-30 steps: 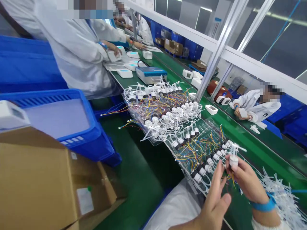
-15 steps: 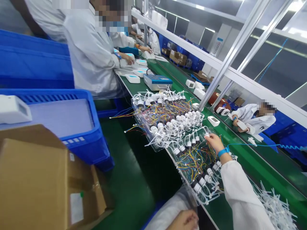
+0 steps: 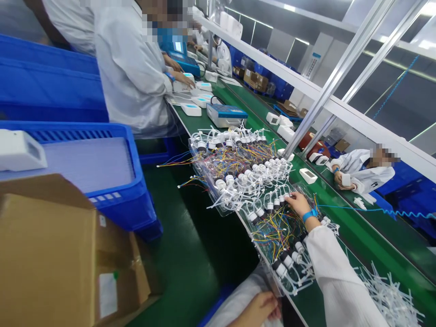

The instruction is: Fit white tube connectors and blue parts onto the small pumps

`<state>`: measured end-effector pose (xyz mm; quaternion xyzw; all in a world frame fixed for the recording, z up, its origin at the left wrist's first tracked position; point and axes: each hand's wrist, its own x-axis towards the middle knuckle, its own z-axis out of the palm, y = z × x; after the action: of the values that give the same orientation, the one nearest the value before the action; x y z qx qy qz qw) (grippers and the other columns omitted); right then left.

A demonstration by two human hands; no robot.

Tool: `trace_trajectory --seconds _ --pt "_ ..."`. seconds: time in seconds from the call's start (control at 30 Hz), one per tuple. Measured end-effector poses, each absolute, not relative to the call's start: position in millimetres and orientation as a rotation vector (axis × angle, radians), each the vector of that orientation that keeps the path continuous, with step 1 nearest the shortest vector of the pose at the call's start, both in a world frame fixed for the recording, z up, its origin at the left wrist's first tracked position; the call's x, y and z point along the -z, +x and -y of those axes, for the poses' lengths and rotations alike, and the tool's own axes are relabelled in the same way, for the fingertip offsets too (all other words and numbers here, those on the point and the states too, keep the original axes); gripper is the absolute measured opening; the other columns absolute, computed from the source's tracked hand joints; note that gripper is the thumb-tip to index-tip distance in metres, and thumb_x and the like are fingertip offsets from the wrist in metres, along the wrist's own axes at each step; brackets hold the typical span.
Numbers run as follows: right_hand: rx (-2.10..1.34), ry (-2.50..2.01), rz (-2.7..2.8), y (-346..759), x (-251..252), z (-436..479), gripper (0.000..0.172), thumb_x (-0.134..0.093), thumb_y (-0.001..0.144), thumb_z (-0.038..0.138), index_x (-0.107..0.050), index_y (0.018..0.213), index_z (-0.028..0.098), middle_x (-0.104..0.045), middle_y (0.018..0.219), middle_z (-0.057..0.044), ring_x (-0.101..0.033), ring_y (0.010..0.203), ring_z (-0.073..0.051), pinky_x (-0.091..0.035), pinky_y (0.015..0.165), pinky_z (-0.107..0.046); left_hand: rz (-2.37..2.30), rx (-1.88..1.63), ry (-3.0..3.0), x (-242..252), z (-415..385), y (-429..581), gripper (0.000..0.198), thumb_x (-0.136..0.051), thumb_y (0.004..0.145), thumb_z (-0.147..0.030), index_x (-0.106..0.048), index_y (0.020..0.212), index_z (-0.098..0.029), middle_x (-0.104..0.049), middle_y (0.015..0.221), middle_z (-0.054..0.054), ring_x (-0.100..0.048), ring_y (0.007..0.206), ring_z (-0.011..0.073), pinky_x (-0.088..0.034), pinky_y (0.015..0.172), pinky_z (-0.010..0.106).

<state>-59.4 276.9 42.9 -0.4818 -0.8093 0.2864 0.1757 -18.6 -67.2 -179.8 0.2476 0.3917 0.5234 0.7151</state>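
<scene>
My right hand (image 3: 297, 204), with a blue wrist strap, pinches a small motor pump (image 3: 288, 197) at the end of a row in the nearer clear tray (image 3: 279, 287). Similar pumps (image 3: 279, 269) with white heads, black bodies and looped white tubing lie along both sides of that tray. Thin yellow, red and blue wires (image 3: 277, 231) tangle between the rows. Low in the picture, my left hand (image 3: 260, 309) rests on my lap with its fingers curled in; I see nothing in it.
Beyond lies a fuller tray of pumps (image 3: 238, 159). White cable ties (image 3: 391, 295) are heaped at right beside the green conveyor (image 3: 357, 240). A blue crate (image 3: 136, 190) and cardboard box (image 3: 47, 254) stand at left. Co-workers (image 3: 129, 68) handle white devices; a metal post (image 3: 316, 100) rises ahead.
My right hand has moved slightly left and down, bringing the pump to the end of the row in the tray. My left hand has stayed on my lap.
</scene>
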Motion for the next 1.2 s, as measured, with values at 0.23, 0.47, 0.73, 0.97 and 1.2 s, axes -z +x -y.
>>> trace_trajectory --seconds 0.23,0.47,0.73,0.97,1.2 --pt "-0.812 -1.452 2.294 -56 -48 -282 0.028 -0.071 0.097 0.044 -0.084 0.103 0.020 -0.080 0.078 -0.006 -0.076 0.068 -0.024 -0.059 0.069 -0.032 -0.879 -1.152 0.515 184 64 -18 0.063 -0.084 0.062 -0.083 -0.070 0.072 -0.022 -0.072 0.070 0.009 -0.064 0.065 0.0225 -0.049 0.074 0.040" --pt "-0.737 -1.461 2.328 -47 -55 -284 0.022 -0.069 0.097 0.037 -0.085 0.100 0.023 -0.082 0.082 -0.004 -0.080 0.076 -0.024 -0.061 0.078 -0.033 -0.876 -1.168 0.500 184 66 -16 0.059 -0.085 0.063 -0.079 -0.071 0.072 -0.021 -0.071 0.067 0.007 -0.062 0.062 0.0197 -0.050 0.071 0.037" --pt "-0.688 -1.259 2.540 -48 -59 -280 0.037 -0.085 0.089 0.036 -0.084 0.124 0.024 -0.084 0.118 -0.010 -0.078 0.109 -0.032 -0.058 0.104 -0.044 -0.886 -1.183 0.482 174 69 -19 0.059 -0.085 0.065 -0.078 -0.071 0.071 -0.021 -0.069 0.067 0.005 -0.061 0.060 0.0177 -0.052 0.070 0.034" --pt "-0.677 -1.072 2.729 -50 -67 -281 0.055 -0.079 0.087 0.015 -0.078 0.140 0.025 -0.079 0.128 -0.010 -0.072 0.119 -0.029 -0.052 0.114 -0.042 -0.912 -1.156 0.491 165 70 -23 0.060 -0.082 0.065 -0.080 -0.070 0.071 -0.022 -0.070 0.070 0.005 -0.063 0.064 0.0194 -0.055 0.075 0.037" --pt "-0.697 -1.089 2.759 -60 -62 -288 0.050 -0.075 0.084 0.012 -0.079 0.133 0.022 -0.079 0.130 -0.012 -0.070 0.124 -0.032 -0.049 0.116 -0.041 -0.924 -1.139 0.471 162 67 -21 0.054 -0.084 0.065 -0.072 -0.063 0.070 -0.023 -0.066 0.070 0.004 -0.063 0.062 0.0195 -0.056 0.071 0.037"
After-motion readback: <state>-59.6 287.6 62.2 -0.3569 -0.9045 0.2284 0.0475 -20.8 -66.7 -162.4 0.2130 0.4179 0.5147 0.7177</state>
